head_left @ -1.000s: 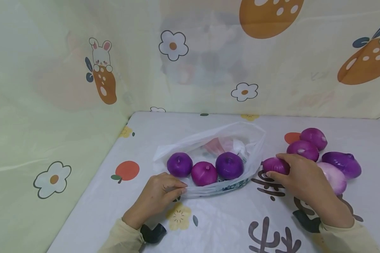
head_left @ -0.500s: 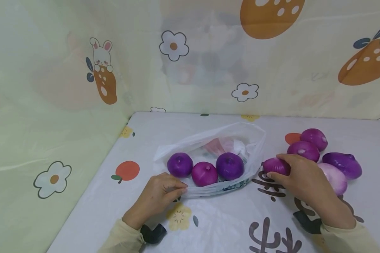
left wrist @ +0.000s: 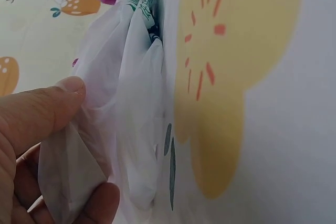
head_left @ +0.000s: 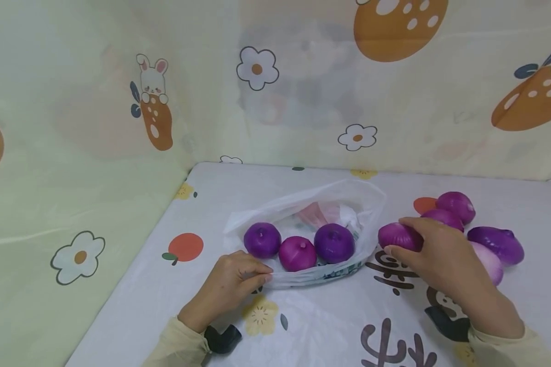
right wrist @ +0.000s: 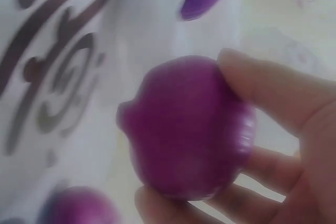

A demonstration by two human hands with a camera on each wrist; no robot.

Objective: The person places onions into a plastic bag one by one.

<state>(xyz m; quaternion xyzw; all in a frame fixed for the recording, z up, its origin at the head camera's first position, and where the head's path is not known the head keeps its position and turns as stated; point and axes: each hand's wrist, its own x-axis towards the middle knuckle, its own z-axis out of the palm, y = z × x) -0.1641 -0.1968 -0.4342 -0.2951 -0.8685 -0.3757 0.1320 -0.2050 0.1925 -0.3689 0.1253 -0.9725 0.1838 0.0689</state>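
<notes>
My right hand (head_left: 445, 255) grips a purple onion (head_left: 398, 236) between thumb and fingers, just right of the bag; in the right wrist view the onion (right wrist: 189, 129) fills the middle, apart from the cloth. With thumb and fingers, my left hand (head_left: 231, 280) pinches the near left rim of a white plastic bag (head_left: 298, 278). That bag's thin edge (left wrist: 79, 171) is between the fingers in the left wrist view. Lying in the bag's open mouth are three purple onions: a dark one (head_left: 262, 240), a magenta one (head_left: 297, 254) and another dark one (head_left: 334, 243).
Right of the bag lie more onions: a magenta one (head_left: 456, 206), a partly hidden one (head_left: 443, 218), a dark one (head_left: 496, 244) and a pale one (head_left: 489, 262) partly behind my right hand. A printed cloth (head_left: 321, 326) covers the table; patterned sheets (head_left: 303, 102) hang behind and at left.
The onion in my right hand has risen slightly off the cloth. My left hand stays on the bag's rim. The head view has shifted a little.
</notes>
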